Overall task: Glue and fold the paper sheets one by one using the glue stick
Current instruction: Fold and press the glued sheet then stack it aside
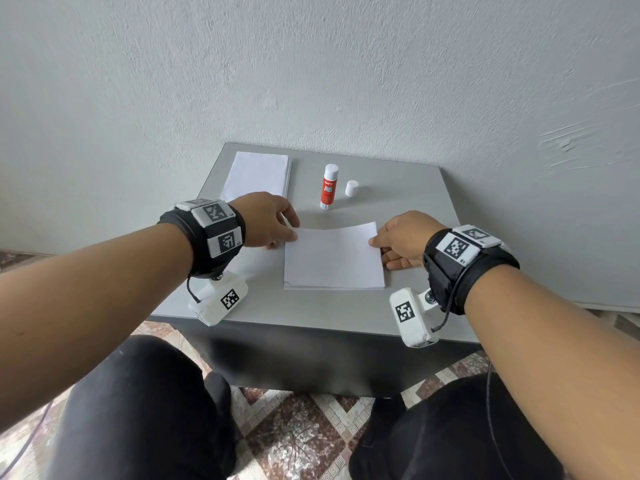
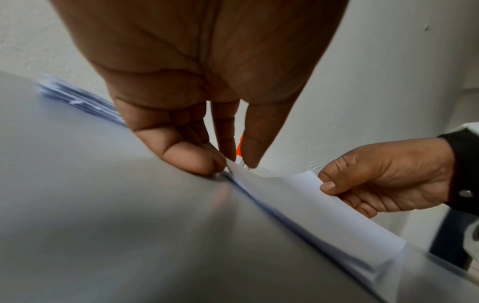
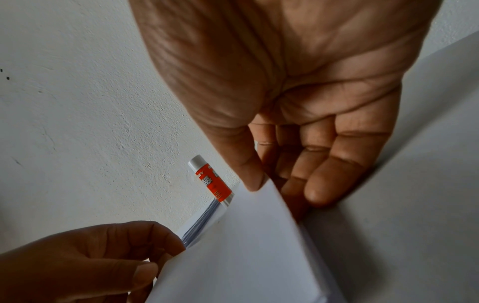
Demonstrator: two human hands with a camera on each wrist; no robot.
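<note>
A white paper sheet (image 1: 334,258) lies folded on the grey table (image 1: 408,188), its top flap bowed upward at the far edge. My left hand (image 1: 292,233) pinches the flap's far left corner, seen close in the left wrist view (image 2: 228,164). My right hand (image 1: 375,242) pinches the far right corner, thumb on top and fingers underneath (image 3: 259,184). The red glue stick (image 1: 328,188) stands upright and uncapped behind the sheet. Its white cap (image 1: 351,188) stands just to its right.
A stack of white sheets (image 1: 256,174) lies at the table's far left corner, behind my left hand. A pale wall (image 1: 311,81) rises right behind the table. My knees and a patterned floor (image 1: 294,427) are below the front edge.
</note>
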